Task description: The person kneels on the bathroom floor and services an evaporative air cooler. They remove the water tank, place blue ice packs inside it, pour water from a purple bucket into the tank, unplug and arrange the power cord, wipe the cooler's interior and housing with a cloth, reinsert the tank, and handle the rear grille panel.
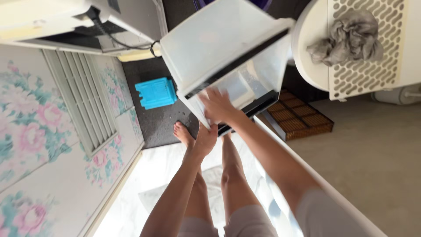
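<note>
Plastic drawer (228, 48), translucent white with a dark rim along its open edge, is held up in front of the person and tilted steeply, its flat underside facing the camera and its open side turned down and away. It hangs above a dark mat (155, 118) and above the person's bare feet (182, 131).

Right hand (218, 105) lies spread against the drawer's lower wall near the dark rim, fingers fanned out flat and pressing on the plastic rather than curled around anything. Left hand (205, 139) comes up from below and meets the drawer's bottom corner; it seems to be closed on that corner, though the right wrist hides the fingers, so how far they wrap around cannot be told.

Below and to the left of the drawer, a bright blue box (155, 93) sits on the mat. Left of it stands a door (57, 131) with a pink flower pattern and a white slatted vent (81, 101). A white appliance (79, 22) with a black cable (118, 39) shows along the top left. To the right, a crumpled grey cloth (346, 37) rests on a white perforated surface (372, 66), and a brown slatted mat (302, 118) lies on the beige floor (372, 158) just beyond the drawer.
</note>
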Available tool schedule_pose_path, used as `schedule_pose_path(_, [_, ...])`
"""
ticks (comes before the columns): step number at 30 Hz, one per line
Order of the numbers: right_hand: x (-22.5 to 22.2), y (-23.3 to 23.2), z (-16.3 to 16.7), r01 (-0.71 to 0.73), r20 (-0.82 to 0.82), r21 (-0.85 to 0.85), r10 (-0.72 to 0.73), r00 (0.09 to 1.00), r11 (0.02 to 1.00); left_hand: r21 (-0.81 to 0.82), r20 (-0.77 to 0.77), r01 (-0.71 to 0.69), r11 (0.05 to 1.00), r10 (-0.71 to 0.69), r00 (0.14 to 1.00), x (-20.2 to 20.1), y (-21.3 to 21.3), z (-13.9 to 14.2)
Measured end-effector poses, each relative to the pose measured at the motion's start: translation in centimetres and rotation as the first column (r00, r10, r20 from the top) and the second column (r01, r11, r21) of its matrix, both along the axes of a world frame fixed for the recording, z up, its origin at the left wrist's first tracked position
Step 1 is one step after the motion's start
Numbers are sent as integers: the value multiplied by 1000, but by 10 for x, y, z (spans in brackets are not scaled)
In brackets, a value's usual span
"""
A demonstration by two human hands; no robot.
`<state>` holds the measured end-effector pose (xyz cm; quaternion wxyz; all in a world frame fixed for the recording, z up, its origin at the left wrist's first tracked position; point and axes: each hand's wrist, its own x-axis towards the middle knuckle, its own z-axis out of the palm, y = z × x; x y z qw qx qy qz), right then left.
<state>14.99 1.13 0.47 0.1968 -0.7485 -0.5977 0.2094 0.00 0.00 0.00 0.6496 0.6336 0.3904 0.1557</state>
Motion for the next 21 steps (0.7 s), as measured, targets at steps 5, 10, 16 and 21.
schedule_pose_path(5, [-1,39,-3,-512,-108,-456,525,844,728,-46,-90,-167,985,162,983,-11,17,-13])
schedule_pose_path(10, [37,18,19,-526,-182,-309,493,851,793,-135,-53,-174,975,168,984,-6,3,14])
schedule_pose_path(16, [86,9,5,379,245,-232,-323,914,896,27,-26,-237,971,238,971,7,-13,8])
schedule_pose_path(21, [115,-18,30,253,72,-544,-256,964,800,-287,-115,-189,939,162,980,18,-25,4])
